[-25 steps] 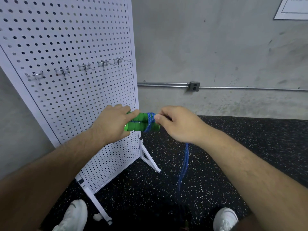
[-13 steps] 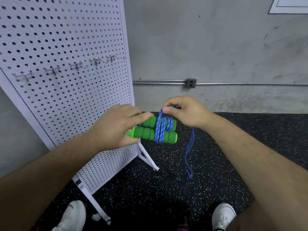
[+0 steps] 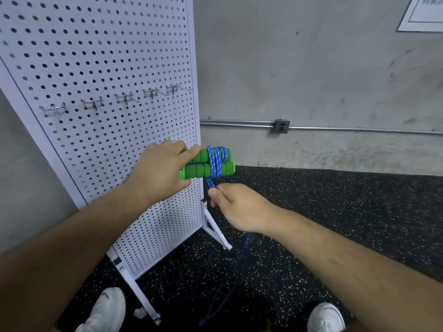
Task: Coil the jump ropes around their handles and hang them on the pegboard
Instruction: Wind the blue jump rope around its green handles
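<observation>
My left hand (image 3: 159, 168) grips the near ends of two green foam handles (image 3: 203, 170) held side by side in front of the white pegboard (image 3: 100, 56). Several turns of blue rope (image 3: 217, 161) wrap around both handles near their far ends. Just below the handles my right hand (image 3: 236, 207) pinches the rope where it leaves the coil. The loose rest of the rope hangs down, blurred, toward the floor. A row of metal hooks (image 3: 124, 98) sticks out of the pegboard above my left hand, all bare.
The pegboard stands on white feet (image 3: 217, 232) on black speckled rubber flooring. A concrete wall behind carries a metal conduit with an outlet box (image 3: 279, 126). My white shoes (image 3: 105, 310) show at the bottom edge.
My right hand has come down from above the handles to below them, drawing the rope around. The handles have risen a little. More turns of rope lie on the handles.
</observation>
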The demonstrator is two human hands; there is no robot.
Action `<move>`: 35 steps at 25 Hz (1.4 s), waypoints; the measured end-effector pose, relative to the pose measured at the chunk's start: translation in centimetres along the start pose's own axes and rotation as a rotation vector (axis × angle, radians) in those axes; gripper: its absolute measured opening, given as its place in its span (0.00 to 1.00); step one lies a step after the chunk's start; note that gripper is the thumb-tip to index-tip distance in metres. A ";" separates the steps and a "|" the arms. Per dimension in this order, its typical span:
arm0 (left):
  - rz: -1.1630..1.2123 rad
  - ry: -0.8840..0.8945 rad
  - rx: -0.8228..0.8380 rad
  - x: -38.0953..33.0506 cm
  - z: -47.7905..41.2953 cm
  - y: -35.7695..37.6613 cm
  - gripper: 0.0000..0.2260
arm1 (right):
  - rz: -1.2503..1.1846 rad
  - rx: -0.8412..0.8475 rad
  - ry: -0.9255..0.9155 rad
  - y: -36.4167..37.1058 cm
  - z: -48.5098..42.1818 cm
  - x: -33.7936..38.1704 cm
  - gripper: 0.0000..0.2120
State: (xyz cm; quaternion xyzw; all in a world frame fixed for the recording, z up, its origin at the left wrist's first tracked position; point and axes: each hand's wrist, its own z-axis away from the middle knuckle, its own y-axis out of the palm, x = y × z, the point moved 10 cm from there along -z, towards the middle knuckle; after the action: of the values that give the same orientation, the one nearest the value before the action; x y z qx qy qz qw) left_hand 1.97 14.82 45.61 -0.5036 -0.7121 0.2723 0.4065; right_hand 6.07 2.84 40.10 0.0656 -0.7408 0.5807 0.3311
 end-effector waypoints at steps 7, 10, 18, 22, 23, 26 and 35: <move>-0.058 0.067 0.112 -0.5 0.9 2.7 0.33 | 0.034 -0.023 -0.034 -3.9 1.7 2.3 0.15; -0.034 0.115 0.153 -1.7 1.2 3.4 0.34 | 0.157 -0.038 -0.064 -5.6 1.6 2.1 0.11; 0.185 0.390 -0.012 -7.4 1.5 -0.9 0.30 | 0.129 -0.207 -0.065 -9.7 -0.2 -2.8 0.05; 0.349 0.259 -0.014 -7.3 0.7 -2.9 0.31 | -0.216 -0.122 0.045 -8.0 -0.8 -6.0 0.04; 0.358 0.216 -0.019 -6.8 0.5 -3.1 0.31 | -0.212 -0.061 0.075 -6.7 -0.6 -6.0 0.05; 0.314 0.134 -0.019 -4.9 0.1 -2.7 0.31 | -0.232 0.051 0.138 -2.0 0.3 -5.1 0.14; 0.151 0.040 0.026 -2.6 0.3 -0.4 0.31 | -0.282 0.064 0.123 2.8 1.6 -0.7 0.17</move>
State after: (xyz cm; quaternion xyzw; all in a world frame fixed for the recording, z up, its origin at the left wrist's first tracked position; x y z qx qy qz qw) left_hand 1.91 12.28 44.97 -0.5559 -0.6600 0.3013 0.4057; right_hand 4.63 2.06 37.22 0.1438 -0.6837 0.5545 0.4521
